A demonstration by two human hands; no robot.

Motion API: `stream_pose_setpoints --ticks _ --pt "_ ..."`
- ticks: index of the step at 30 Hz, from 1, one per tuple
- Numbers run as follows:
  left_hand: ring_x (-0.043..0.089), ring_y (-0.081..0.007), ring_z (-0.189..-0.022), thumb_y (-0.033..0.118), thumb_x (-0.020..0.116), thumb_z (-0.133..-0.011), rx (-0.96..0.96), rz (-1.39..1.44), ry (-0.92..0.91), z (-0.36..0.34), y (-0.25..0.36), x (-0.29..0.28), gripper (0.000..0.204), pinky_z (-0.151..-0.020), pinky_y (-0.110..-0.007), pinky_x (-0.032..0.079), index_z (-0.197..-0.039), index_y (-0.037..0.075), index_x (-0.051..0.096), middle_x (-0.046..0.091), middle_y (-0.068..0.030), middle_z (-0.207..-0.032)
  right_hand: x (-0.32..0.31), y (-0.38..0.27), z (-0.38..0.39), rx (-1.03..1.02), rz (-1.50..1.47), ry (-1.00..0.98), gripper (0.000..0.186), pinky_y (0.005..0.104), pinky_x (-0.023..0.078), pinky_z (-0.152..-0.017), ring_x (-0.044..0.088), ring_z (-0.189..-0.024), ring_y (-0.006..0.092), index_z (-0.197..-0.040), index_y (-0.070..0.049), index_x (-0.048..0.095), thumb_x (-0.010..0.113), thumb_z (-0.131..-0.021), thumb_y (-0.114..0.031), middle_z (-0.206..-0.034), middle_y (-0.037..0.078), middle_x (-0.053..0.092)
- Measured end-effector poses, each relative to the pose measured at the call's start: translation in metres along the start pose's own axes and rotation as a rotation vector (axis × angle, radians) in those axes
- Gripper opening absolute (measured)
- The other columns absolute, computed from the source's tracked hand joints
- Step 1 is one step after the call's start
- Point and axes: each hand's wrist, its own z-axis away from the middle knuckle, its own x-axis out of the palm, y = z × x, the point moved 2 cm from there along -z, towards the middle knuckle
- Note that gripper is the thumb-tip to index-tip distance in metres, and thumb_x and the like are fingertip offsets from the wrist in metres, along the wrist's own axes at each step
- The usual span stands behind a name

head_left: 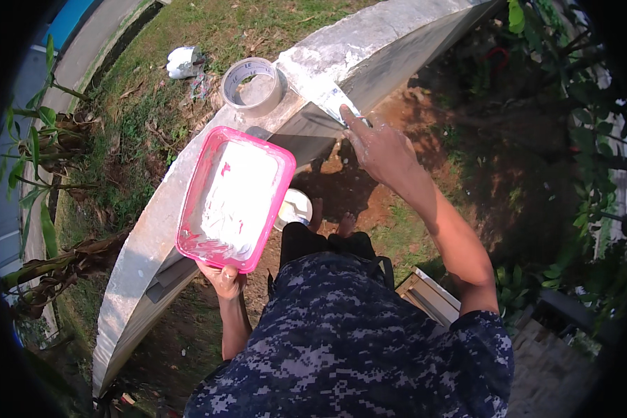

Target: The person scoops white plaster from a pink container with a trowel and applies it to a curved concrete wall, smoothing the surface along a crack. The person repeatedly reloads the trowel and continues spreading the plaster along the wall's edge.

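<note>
My left hand (pixel 224 280) grips a pink plastic tub (pixel 288 182) by its near edge and holds it tilted over the wall. White paste (pixel 238 191) coats its inside. My right hand (pixel 384 150) is closed around a putty knife (pixel 333 99), index finger stretched along it. Its blade lies at the top edge of the curved concrete wall (pixel 150 202). Fresh white paste (pixel 306 66) covers the wall beside the blade. The knife's handle is mostly hidden by my fingers.
A roll of tape (pixel 261 109) rests on the wall between tub and knife. Below, a white bucket (pixel 297 203) stands near my feet. A wooden frame-like object (pixel 425 296) lies to the right. White plastic litter (pixel 182 63) is on the grass; leafy plants (pixel 45 139) grow at left.
</note>
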Motion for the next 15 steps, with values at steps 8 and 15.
stream_pose_setpoints --ticks 8,15 --pt "0.047 -0.0302 -0.127 0.036 0.086 -0.071 0.033 -0.017 0.064 -0.003 -0.010 0.003 0.110 -0.105 -0.047 0.043 -0.149 0.006 0.015 0.040 -0.0154 -0.141 0.053 0.031 0.089 0.242 -0.290 -0.014 0.045 0.0435 0.050 -0.070 0.061 -0.077 0.0376 -0.138 -0.014 0.052 0.060 -0.094 -0.017 -0.093 0.020 0.059" --pt "0.049 -0.0269 -0.125 0.040 0.092 -0.061 -0.046 -0.043 0.058 -0.022 -0.012 0.034 0.116 -0.104 -0.045 0.043 -0.146 0.003 0.022 0.044 -0.0141 -0.138 -0.014 0.009 0.051 0.194 -0.172 0.022 0.043 0.0496 0.052 -0.074 0.062 -0.088 0.0462 -0.138 -0.019 0.050 0.054 -0.096 -0.029 -0.105 0.029 0.058"
